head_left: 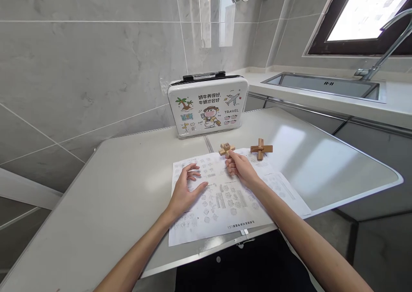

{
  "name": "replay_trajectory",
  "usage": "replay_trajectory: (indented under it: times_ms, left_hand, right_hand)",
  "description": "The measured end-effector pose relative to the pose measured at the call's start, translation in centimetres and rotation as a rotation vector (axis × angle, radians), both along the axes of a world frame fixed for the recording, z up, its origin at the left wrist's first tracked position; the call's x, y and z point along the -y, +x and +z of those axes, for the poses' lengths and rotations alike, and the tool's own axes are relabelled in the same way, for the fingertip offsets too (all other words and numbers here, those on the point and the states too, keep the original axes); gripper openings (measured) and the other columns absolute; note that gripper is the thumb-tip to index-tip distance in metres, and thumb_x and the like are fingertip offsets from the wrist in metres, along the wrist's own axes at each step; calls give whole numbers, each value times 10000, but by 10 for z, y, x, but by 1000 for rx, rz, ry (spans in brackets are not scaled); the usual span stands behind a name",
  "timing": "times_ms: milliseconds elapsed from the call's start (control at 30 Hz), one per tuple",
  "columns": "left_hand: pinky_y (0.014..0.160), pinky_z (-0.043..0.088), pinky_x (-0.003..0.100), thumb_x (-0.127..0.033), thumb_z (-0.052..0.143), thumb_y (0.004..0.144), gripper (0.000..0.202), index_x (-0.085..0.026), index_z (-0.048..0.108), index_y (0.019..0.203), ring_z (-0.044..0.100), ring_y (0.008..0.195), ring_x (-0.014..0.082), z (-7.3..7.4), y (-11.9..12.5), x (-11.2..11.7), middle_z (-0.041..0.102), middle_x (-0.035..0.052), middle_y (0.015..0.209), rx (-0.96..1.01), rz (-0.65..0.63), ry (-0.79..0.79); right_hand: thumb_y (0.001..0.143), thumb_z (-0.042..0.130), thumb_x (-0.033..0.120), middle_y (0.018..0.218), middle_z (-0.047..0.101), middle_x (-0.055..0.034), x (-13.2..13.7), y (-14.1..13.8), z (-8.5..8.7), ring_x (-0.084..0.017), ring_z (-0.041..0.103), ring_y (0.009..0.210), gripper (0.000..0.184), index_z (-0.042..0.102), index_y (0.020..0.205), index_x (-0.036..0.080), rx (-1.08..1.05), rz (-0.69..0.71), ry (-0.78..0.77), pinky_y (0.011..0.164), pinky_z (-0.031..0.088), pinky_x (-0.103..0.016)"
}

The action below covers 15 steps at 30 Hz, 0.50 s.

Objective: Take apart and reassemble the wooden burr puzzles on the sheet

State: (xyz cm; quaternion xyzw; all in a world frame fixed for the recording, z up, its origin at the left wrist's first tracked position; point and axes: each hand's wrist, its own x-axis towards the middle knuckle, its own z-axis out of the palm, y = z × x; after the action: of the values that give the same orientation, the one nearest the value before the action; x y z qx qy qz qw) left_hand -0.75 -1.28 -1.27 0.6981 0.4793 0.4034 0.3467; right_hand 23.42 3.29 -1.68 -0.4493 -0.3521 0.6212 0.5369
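Note:
A light wooden interlocking puzzle (225,148) sits at the far edge of the printed sheet. My right hand (240,167) has its thumb and curled fingers closed at the near side of this puzzle. To its right lies a darker brown, cross-shaped wooden puzzle (261,149), with no hand touching it. My left hand (186,188) rests over the left part of the paper, fingers loosely bent and thumb apart, holding nothing. Small diagrams and lines of print cover the instruction sheet (222,219) under both hands.
Behind the puzzles a white case (209,107) with cartoon prints and a black handle stands upright on the folding table (128,189). Grey tiled wall rises behind it. At the right are a counter with a sink (322,86) and a tap (386,54).

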Motion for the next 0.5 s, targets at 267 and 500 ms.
replay_trajectory:
  times_ms: [267,500]
  left_hand:
    - [1024,500,432,-330,706,926,521,-302,459,1384,654,1127,207,4,1,2,587,83,1390,-1,-17,-51]
    - [971,520,409,-329,704,926,510,-305,468,1378,660,1120,213,5,2,2,605,85,1366,-19,-18,-57]
  right_hand:
    - [901,748,554,618,558,21,-10,15,-5,-78,483,446,418,564,793,195,-134,-231,-63,341,383,-177]
    - [1008,652,432,594,563,23,-17,22,-11,-71,487,427,329,534,801,205,-238,-293,-104,323,377,-146]
